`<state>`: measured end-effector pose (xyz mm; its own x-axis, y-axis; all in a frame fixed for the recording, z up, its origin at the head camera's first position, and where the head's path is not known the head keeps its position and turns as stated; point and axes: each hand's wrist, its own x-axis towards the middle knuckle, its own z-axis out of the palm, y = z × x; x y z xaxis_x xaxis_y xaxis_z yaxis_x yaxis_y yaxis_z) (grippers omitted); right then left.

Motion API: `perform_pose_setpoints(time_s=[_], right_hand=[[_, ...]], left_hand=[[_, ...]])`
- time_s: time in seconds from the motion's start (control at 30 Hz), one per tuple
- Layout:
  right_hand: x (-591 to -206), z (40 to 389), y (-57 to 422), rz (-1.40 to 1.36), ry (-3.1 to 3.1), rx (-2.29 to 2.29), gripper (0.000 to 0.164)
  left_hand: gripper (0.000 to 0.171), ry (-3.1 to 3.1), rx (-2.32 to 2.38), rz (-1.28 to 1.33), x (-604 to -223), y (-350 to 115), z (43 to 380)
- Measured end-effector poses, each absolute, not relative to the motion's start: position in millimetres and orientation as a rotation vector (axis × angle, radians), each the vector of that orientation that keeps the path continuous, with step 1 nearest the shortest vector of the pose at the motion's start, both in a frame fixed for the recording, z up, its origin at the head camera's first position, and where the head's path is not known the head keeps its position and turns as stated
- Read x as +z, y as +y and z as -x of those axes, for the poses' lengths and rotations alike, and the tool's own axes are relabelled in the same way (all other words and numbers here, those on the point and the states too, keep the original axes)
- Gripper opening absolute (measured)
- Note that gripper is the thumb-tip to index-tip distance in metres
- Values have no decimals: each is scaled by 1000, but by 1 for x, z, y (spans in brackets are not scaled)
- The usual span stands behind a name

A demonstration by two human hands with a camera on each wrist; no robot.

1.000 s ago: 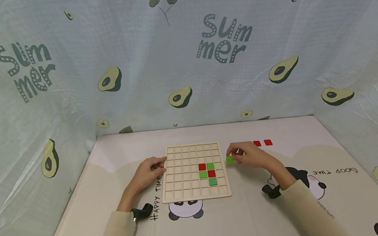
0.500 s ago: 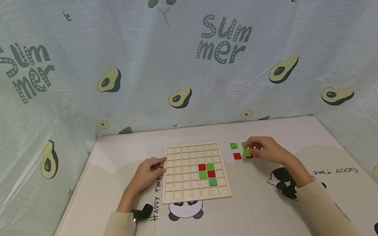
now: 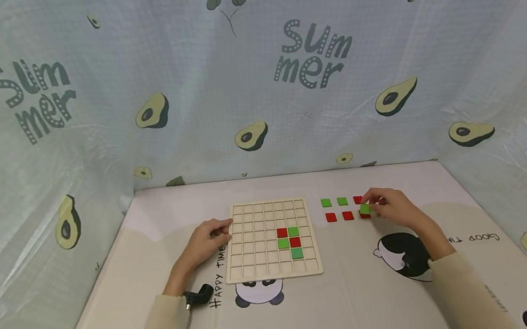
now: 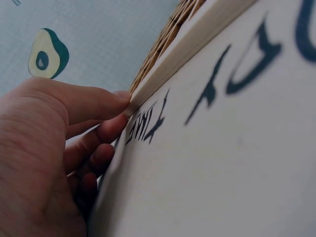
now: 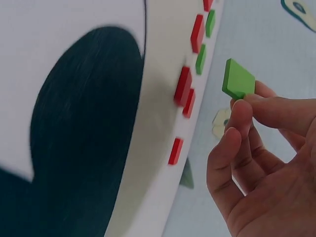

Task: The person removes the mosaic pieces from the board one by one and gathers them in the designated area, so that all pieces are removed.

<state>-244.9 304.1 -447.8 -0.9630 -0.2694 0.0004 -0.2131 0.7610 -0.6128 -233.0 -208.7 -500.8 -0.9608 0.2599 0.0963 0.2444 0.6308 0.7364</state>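
Observation:
A pale wooden grid board point(image 3: 254, 243) lies flat on the table, with several red and green square tiles set in its right-hand cells. My left hand point(image 3: 206, 241) rests at the board's left edge; in the left wrist view its thumb and a fingertip touch that edge. My right hand point(image 3: 392, 207) pinches a green tile point(image 5: 239, 79) between thumb and fingers, raised above the loose tiles right of the board. Below the held tile is a red tile point(image 3: 365, 215), partly covered by it. Another red tile point(image 5: 175, 151) shows in the right wrist view, hidden behind the hand from the head view.
Two loose green tiles point(image 3: 342, 201) and a red tile point(image 3: 358, 199) form a back row right of the board. Nearer are red tiles point(image 3: 330, 217). The panda-print tablecloth point(image 3: 346, 306) covers the table; a printed curtain point(image 3: 197, 85) stands behind it.
My right hand has moved right from beside the board, carrying the green tile over the loose tiles, and uncovered several of them. My left hand has stayed at the board's edge.

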Motion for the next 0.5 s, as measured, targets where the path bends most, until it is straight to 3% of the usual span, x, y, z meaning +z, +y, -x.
perform_pose_setpoints(time_s=[0.5], right_hand=[[-456, 245, 329, 233, 2895, -939, 21]], left_hand=[[46, 2822, 1273, -430, -501, -208, 234]])
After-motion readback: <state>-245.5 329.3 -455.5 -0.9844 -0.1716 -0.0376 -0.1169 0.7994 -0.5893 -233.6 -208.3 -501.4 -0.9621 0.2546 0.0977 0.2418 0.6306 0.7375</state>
